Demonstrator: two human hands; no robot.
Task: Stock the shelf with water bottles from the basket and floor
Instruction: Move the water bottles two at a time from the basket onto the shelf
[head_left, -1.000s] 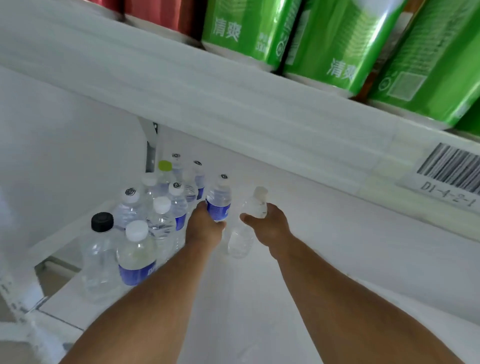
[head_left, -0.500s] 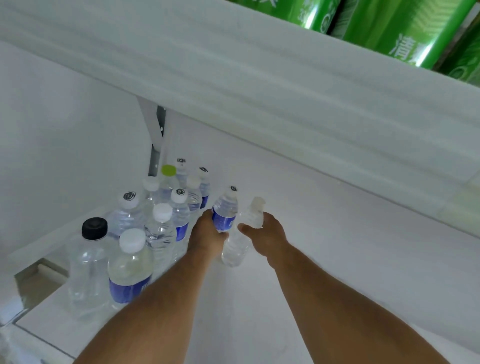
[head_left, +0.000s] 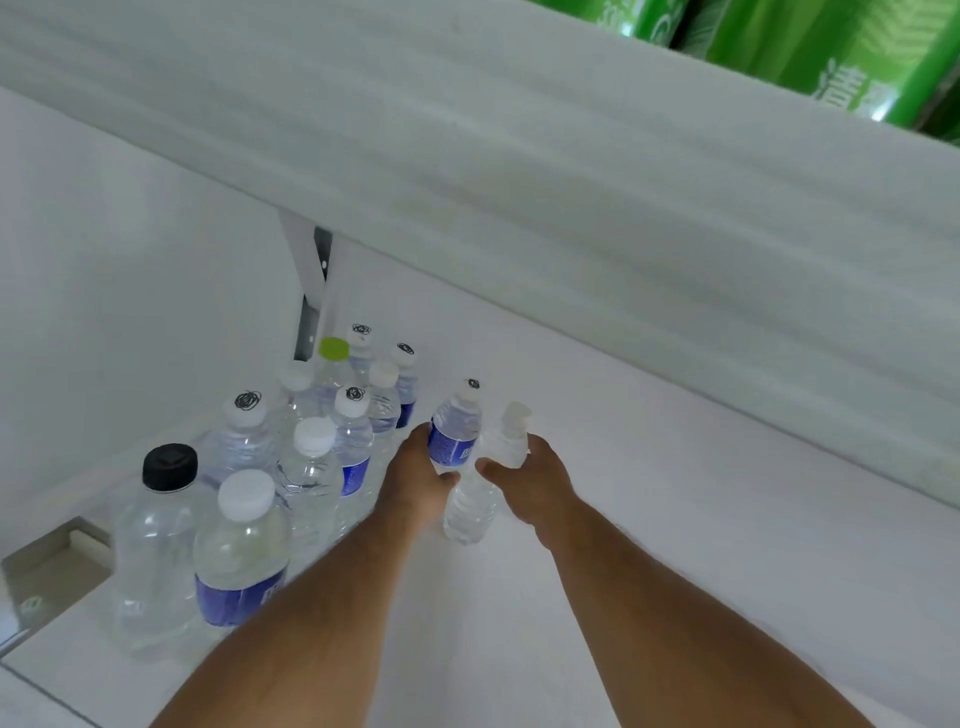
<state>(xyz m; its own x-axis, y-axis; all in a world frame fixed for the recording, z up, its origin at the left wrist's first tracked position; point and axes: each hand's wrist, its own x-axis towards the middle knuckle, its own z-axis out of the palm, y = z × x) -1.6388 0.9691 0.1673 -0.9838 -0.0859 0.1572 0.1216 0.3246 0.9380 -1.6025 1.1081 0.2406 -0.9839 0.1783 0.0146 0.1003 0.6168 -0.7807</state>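
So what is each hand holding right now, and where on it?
The left hand grips the blue-labelled bottle around its middle; the right hand grips the clear bottle around its upper body.

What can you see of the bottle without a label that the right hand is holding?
The unlabelled bottle is small, of clear thin plastic, with a pale translucent cap. It looks filled with clear liquid. It tilts, cap away and to the right, base nearer the camera, just above the white shelf. The right hand grips its upper part. It is close beside the blue-labelled bottle.
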